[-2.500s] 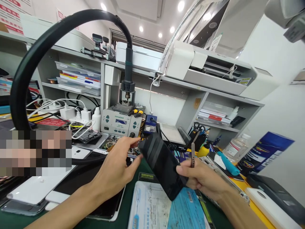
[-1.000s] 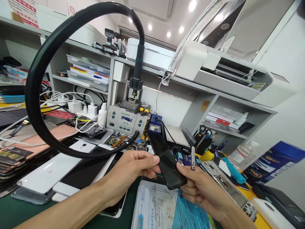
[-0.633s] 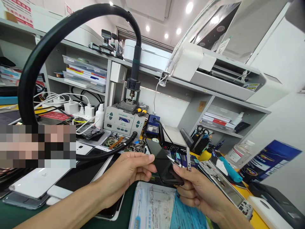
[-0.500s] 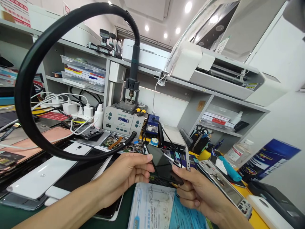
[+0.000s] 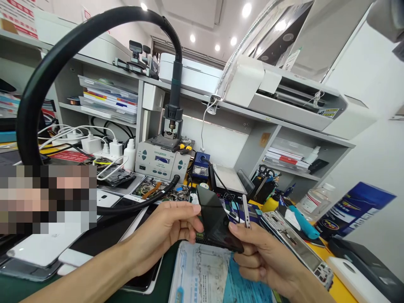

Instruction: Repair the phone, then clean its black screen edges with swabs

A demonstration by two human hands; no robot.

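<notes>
A dark glossy phone screen (image 5: 216, 216) hangs tilted above a printed booklet (image 5: 205, 273) with a blue corner. My right hand (image 5: 261, 252) grips its lower right edge, thumb on the face and fingers curled beneath. A thin metal strip with holes (image 5: 245, 210) stands up from the same hand, beside the thumb; its lower end is hidden. My left hand (image 5: 176, 223) is closed at the screen's left edge, thumb and fingertips pinching there. Left of it lie a white phone (image 5: 47, 248) and a black-fronted phone (image 5: 101, 235).
A hot-air station (image 5: 160, 162) stands behind, its thick black hose (image 5: 28, 105) looping on the left. A phone frame (image 5: 296, 248) lies at right, near a clear bottle (image 5: 317, 202). Chargers with white cables (image 5: 107, 147) crowd the left. A pixelated patch covers part of the left side.
The screen has turned so that more of its face shows. Both hands stay nearly in place. The view has shifted slightly, and a pixelated patch has appeared at left.
</notes>
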